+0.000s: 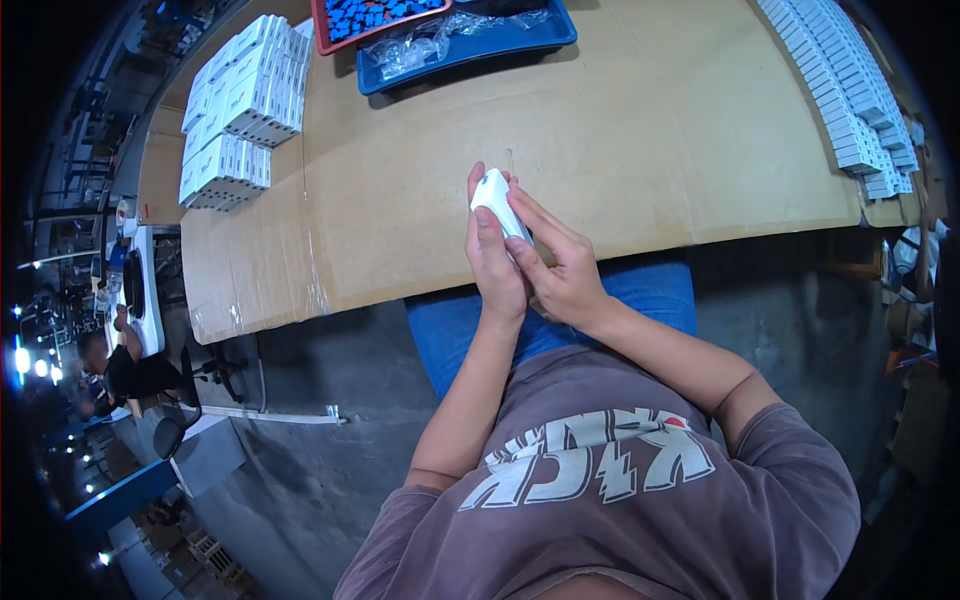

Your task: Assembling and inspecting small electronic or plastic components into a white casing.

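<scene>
A small white box (490,190) with a dark mark near its far end is held between my two hands, just above the near edge of the cardboard-covered table (420,200). My left hand (492,262) wraps its left side, with the thumb lying along the near face. From the right, my right hand (562,268) closes on the box, its fingers reaching along the side and its thumb pressed near the lower end. Much of the box's lower part is hidden by my fingers and palms.
Stacked white boxes (235,110) stand at the table's left. Long rows of similar boxes (840,90) line its right side. At the far edge sit a blue tray (480,58) with clear plastic bags and a red tray (322,30) of small blue pieces. Another person (140,370) sits at far left.
</scene>
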Tool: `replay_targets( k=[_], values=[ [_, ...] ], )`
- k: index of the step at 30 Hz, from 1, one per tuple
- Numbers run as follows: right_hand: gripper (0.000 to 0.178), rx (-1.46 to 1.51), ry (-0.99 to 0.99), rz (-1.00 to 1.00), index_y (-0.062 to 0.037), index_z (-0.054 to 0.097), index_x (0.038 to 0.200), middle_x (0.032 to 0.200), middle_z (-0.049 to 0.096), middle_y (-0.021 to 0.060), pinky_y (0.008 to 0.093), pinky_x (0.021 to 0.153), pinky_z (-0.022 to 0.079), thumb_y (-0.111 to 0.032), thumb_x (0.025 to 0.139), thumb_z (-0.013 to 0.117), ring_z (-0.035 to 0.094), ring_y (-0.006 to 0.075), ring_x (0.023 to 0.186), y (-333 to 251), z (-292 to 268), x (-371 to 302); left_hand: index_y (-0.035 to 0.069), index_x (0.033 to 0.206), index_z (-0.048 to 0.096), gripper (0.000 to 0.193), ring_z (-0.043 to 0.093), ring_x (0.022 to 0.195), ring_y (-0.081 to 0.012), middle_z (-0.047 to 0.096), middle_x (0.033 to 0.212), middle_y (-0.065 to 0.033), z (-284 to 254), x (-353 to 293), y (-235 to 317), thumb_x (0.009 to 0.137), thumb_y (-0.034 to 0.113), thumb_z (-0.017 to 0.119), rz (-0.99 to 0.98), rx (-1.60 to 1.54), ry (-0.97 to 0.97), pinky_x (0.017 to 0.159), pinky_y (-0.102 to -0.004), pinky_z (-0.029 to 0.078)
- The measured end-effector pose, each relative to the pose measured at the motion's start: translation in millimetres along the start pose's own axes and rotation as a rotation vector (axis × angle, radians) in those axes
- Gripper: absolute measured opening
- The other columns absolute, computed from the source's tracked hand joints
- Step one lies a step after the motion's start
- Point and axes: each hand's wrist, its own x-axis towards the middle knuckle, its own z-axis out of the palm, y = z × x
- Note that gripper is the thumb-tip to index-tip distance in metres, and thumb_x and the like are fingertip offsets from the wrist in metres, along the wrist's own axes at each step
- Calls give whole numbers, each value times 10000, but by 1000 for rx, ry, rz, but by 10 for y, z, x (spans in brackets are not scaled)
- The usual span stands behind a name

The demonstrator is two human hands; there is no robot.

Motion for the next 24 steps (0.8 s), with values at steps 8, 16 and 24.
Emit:
replay_targets(
  k=[8, 16, 24],
  values=[
    [463, -33, 21, -72, 67, 537, 1458, 1506, 514, 314, 403, 1074, 502, -145, 1050, 598, 552, 423, 1376, -10, -15, -44, -16, 1615, 250, 821, 509, 1351, -249, 545, 1429, -155, 10, -46, 4, 1096, 611, 350, 25, 29, -25, 1164, -367, 365],
    [435, 128, -59, -34, 67, 576, 1414, 1438, 597, 236, 358, 1136, 438, -215, 1082, 577, 586, 309, 1354, 40, -56, 82, -21, 1605, 253, 834, 526, 1251, -200, 509, 1403, -131, 38, -12, 55, 1076, 599, 427, 23, -92, 44, 1093, -335, 399],
    [428, 1125, -70, 880, -16, 634, 1267, 1215, 685, 87, 352, 1000, 516, -399, 1103, 532, 647, 187, 1136, 345, -99, 3, 22, 1607, 292, 892, 480, 1392, -289, 496, 1489, -181, 61, -31, 141, 1023, 685, 409, 82, 30, -3, 1163, -438, 383]
  ],
)
